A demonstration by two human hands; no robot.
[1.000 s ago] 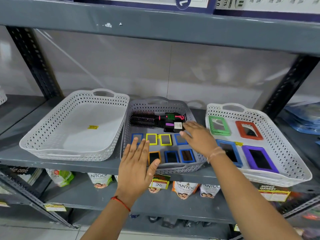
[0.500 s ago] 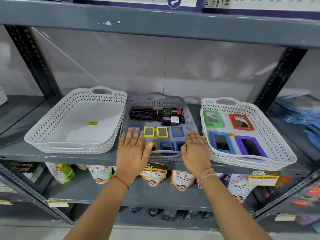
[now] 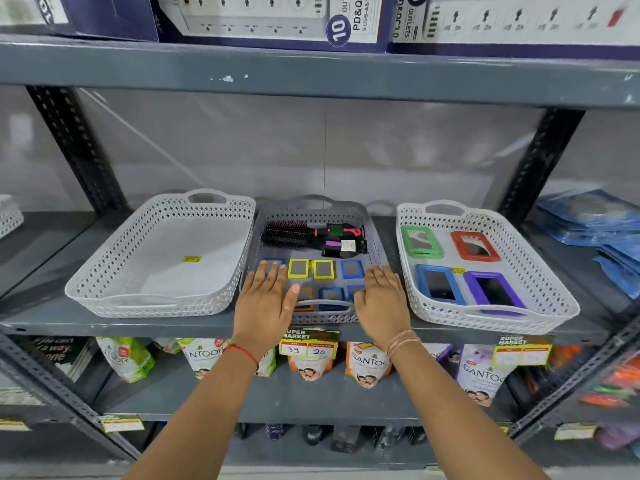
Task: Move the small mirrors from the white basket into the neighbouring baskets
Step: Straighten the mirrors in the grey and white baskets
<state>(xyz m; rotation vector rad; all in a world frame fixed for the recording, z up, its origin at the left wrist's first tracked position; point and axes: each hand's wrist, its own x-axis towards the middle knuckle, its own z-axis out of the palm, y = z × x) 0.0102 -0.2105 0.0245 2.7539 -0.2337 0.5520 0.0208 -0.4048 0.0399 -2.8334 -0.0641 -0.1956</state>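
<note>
Head view. A grey shelf (image 3: 207,323) carries three perforated baskets side by side: an empty white basket (image 3: 114,271) at left with only a yellow sticker (image 3: 191,259) on its floor, a grey basket (image 3: 375,244) in the middle, and a second white basket (image 3: 540,271) at right.

The small mirrors lie flat in the grey basket in two rows. Back row: a blue one (image 3: 277,263) partly under the fingers, two yellow ones (image 3: 299,268) (image 3: 324,269), and another blue one (image 3: 352,268). Front row: an orange one (image 3: 304,298) and two blue ones (image 3: 331,295) (image 3: 354,291), the last partly hidden. Behind them lie hairbrushes (image 3: 287,233).

The right basket holds four larger mirrors: green (image 3: 419,240), red (image 3: 475,245), blue (image 3: 438,285) and purple (image 3: 493,293).

The left hand (image 3: 265,303) lies palm down over the grey basket's front left corner, fingers straight and slightly spread, holding nothing. The right hand (image 3: 381,303) lies palm down over the front right corner, fingers close together, likewise empty.

On the lower shelf, pouches (image 3: 363,367) and a price tag (image 3: 308,348).
</note>
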